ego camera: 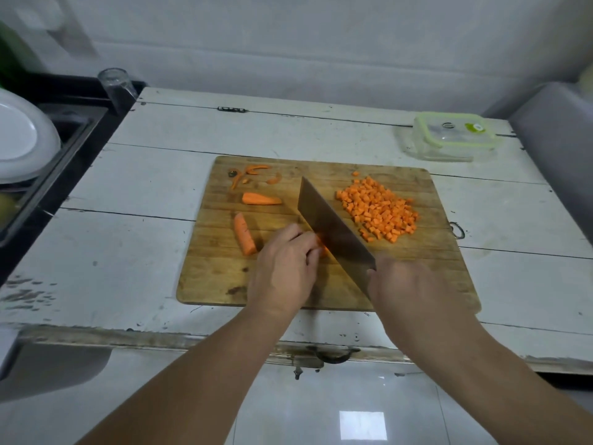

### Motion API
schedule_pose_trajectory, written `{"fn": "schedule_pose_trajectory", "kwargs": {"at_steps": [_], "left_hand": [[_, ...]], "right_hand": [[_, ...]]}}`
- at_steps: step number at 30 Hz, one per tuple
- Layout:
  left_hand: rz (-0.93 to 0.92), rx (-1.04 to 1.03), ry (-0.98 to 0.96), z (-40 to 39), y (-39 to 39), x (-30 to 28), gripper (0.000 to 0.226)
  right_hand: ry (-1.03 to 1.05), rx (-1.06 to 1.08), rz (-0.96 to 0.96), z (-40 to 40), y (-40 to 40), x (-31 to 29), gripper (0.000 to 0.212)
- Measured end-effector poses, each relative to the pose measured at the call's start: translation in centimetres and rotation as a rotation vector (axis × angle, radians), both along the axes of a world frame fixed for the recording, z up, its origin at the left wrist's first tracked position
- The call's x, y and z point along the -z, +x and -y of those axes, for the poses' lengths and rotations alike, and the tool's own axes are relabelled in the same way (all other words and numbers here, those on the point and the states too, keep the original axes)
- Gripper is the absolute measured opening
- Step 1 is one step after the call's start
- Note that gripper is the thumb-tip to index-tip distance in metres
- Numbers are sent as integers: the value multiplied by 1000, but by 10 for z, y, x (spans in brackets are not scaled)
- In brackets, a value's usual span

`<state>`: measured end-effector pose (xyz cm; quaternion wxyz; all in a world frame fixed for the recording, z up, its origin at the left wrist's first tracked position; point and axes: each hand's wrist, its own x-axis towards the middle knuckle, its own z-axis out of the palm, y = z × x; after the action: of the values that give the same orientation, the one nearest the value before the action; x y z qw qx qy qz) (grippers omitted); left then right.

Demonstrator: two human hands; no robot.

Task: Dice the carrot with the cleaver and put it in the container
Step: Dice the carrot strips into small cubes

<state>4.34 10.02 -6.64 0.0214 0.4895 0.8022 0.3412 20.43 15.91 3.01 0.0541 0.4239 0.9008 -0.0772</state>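
While your right hand [407,284] grips the one cleaver [333,226], your left hand [285,264] curls over a carrot piece [322,247] mid-board; two more carrot chunks [245,233] lie at nine o'clock, the dice pile [378,208] at two, one lidded container [449,136] beyond.

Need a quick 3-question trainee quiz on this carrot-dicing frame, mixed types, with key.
1. True or false: the clear green-rimmed container already holds orange carrot dice.
2. Which hand grips the steel cleaver? A left hand B right hand
3. Fill in: beside the piece being cut, ___ uncut carrot chunks lie on the wooden cutting board.

Key: 1 false, the dice sit piled on the board, lid on the container. 2 B. 3 two.
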Motion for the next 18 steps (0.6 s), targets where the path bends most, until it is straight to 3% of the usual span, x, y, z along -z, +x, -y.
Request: {"fn": "schedule_pose_trajectory", "kwargs": {"at_steps": [3, 9, 12, 18], "left_hand": [[-17, -2, -6, -1, 0, 1, 9], [-49, 1, 57, 4, 3, -3, 6], [-62, -4, 76, 5, 4, -3, 8], [14, 0, 61, 4, -1, -1, 7]], "right_hand": [[-7, -8, 32, 0, -10, 8, 15], [-100, 29, -106, -14, -24, 9, 7], [-106, 77, -151, -18, -11, 6, 19], [-47, -24, -39, -5, 8, -6, 16]]}}
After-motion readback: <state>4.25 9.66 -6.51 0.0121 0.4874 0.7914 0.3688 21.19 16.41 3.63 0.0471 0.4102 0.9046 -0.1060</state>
